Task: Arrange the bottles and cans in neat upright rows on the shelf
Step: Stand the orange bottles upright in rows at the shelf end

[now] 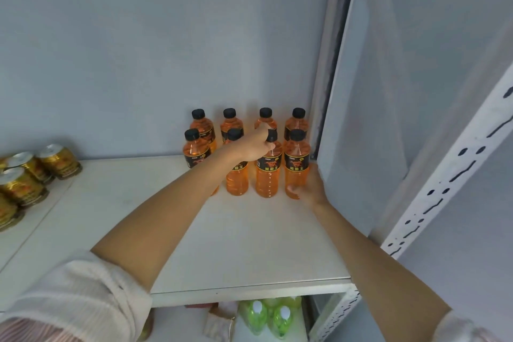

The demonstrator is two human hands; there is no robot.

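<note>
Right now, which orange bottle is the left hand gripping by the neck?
The front-row bottle second from the right: the left hand curls round its neck; the right hand holds the rightmost front bottle low down.

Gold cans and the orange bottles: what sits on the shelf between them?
Nothing: in the head view the shelf lies bare between the cans and the bottles; only the left forearm passes above it.
</note>
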